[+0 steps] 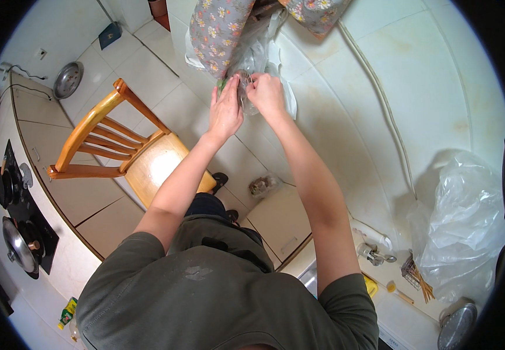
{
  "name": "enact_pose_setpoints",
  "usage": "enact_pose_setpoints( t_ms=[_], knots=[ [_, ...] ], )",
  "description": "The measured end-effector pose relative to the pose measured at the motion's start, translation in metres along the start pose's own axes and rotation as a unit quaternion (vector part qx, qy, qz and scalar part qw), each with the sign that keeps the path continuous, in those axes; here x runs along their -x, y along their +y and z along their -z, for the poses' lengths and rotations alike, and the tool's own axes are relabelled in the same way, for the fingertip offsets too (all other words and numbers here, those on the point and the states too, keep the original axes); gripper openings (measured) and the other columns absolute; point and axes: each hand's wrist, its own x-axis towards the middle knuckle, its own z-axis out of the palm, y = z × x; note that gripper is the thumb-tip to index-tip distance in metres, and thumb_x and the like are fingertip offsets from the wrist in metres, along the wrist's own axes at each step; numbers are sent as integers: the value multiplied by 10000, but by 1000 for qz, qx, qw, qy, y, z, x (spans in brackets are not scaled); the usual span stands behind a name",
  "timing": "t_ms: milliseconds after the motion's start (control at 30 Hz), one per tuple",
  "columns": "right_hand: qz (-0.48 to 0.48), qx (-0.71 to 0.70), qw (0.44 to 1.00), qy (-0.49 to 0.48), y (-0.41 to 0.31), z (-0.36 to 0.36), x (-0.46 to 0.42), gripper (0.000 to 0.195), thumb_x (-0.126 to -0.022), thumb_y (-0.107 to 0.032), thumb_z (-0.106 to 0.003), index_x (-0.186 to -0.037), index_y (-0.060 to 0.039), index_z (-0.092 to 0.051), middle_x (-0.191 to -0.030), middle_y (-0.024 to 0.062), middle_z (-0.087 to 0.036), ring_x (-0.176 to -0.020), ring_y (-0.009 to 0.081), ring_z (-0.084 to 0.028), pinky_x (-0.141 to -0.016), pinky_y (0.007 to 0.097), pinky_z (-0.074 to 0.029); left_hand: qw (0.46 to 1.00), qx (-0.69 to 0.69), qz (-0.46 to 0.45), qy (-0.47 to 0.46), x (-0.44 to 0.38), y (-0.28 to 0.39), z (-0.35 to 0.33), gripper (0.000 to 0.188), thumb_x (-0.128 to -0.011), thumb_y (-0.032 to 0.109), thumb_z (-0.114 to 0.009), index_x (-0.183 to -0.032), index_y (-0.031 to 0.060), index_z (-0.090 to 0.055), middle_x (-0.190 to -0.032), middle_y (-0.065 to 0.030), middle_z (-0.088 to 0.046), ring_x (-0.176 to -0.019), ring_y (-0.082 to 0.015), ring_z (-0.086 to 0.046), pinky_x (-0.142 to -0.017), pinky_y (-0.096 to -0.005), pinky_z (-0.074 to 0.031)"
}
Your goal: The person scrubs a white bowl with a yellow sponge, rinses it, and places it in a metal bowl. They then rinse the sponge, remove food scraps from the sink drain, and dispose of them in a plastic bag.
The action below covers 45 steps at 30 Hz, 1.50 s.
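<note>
Up ahead, clear crinkled plastic, seemingly a bag point(254, 54), hangs among floral-patterned grey fabric point(217, 37). My left hand point(227, 107) lies against the left side of the clear plastic, its fingers stretched upward and its thumb hidden. On the right side, my right hand point(268, 94) is closed with its fingertips pinching the plastic. A bit of something green point(221, 85) shows behind my left fingers; I cannot tell what it is. White sheet material point(290, 98) hangs behind my right hand.
A wooden chair point(160, 162) stands to my left, beside the counter with a black hob point(33, 232). On the floor ahead lies a clear bag with dark contents point(261, 186). A large plastic bag point(467, 232) hangs at right, above a rack of chopsticks point(416, 278). A cable point(384, 96) runs down the tiled wall.
</note>
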Motion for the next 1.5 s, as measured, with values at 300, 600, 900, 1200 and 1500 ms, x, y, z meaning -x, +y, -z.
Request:
enact_pose_setpoints(
  t_ms=[300, 600, 900, 1200, 1500],
  knots=[
    [34, 9, 997, 69, 17, 4, -4, 180, -737, -78, -628, -904, -25, -672, -737, 210, -646, -696, 384, -638, -659, 447, -524, 996, -77, -55, 0, 2, 8, 3, 677, -728, 10, -529, -1372, 5, -322, -1331, -128, -479, -1291, -267, -398, -1051, -554, -252],
    [113, 153, 980, 64, 15, 24, 4, 118, -768, -85, -626, -845, -4, -588, -662, 208, -622, -637, 384, -632, -590, 453, -520, 993, -100, -47, 29, 4, 13, 10, 660, -684, 1, -553, -1321, 41, -387, -1331, -122, -429, -1250, -296, -394, -1042, -506, -276],
    [116, 212, 970, -18, 14, 6, 6, 84, -761, -22, -565, -838, 4, -588, -701, 197, -647, -716, 359, -663, -651, 420, -546, 998, 33, -40, 43, 8, 2, -3, 670, -697, -42, -550, -1331, 14, -339, -1337, -166, -406, -1233, -357, -386, -1048, -408, -319],
    [83, 15, 996, -10, 15, 1, 5, 63, -715, -79, -639, -750, -29, -621, -675, 210, -622, -682, 383, -633, -633, 449, -528, 999, -25, -33, -1, 12, -4, -9, 764, -716, 36, -595, -1395, 46, -246, -1435, -111, -343, -1331, -311, -310, -1068, -535, -238],
    [83, 140, 987, 15, 15, 30, 7, 67, -712, -60, -618, -733, 3, -610, -677, 203, -627, -652, 370, -634, -614, 448, -520, 988, -151, -28, -24, 19, -1, -6, 795, -693, 82, -627, -1394, 58, -253, -1483, -47, -275, -1357, -263, -271, -1066, -586, -174]
  ],
)
